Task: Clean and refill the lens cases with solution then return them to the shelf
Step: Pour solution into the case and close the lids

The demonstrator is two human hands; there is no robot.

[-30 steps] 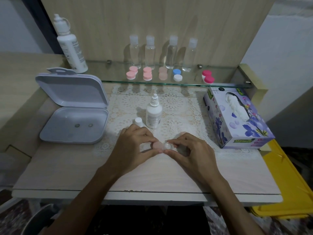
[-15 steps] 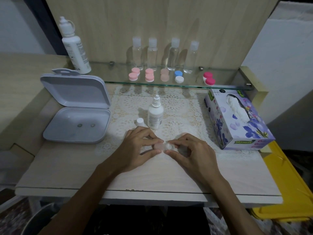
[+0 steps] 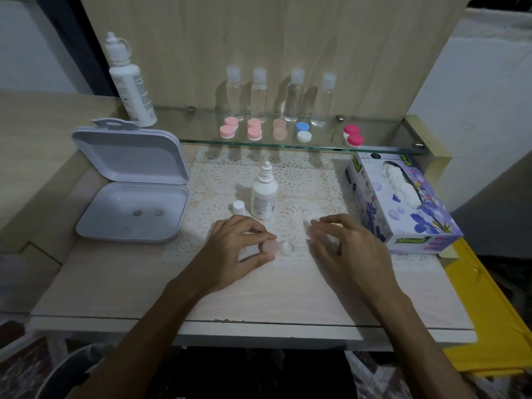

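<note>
A pale pink lens case (image 3: pixel 278 247) lies on the lace mat near the table's front. My left hand (image 3: pixel 239 249) pinches its pink left cap between thumb and fingers. The case's right well shows white and uncovered. My right hand (image 3: pixel 342 243) hovers just to the right, fingers loosely curled, off the case; whether it holds a cap is hidden. A small solution bottle (image 3: pixel 263 195) stands uncapped behind the case, its white cap (image 3: pixel 238 207) beside it. Several more lens cases (image 3: pixel 254 129) sit on the glass shelf (image 3: pixel 383 139).
An open grey box (image 3: pixel 132 208) lies at the left with two small round things inside. A tissue box (image 3: pixel 403 203) stands at the right. A large white bottle (image 3: pixel 131 82) and several clear bottles (image 3: pixel 259 95) line the shelf. A yellow bin (image 3: pixel 486 312) sits beside the table.
My right hand has come off the lens case and moved to the right, leaving the right well uncovered. My left hand still pinches the left cap.
</note>
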